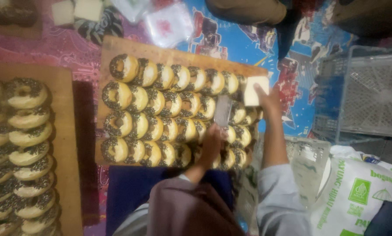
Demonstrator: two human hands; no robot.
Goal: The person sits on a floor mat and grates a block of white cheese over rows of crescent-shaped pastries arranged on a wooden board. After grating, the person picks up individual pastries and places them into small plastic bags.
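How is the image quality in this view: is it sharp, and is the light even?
Head view: soft throughout, dim warm light; the hands, left hand and right hand, look smeared over the doughnuts; the corners fall darker, with no strong glare.

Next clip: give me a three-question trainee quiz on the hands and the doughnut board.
1. True or false: the right hand holds a pale block over the doughnuts.
2. What does the left hand hold? A) a metal grater B) a spoon C) a knife
3. Which board carries the doughnuts under the hands: the middle wooden board or the left one?

Key: 1 true; 2 A; 3 the middle one.
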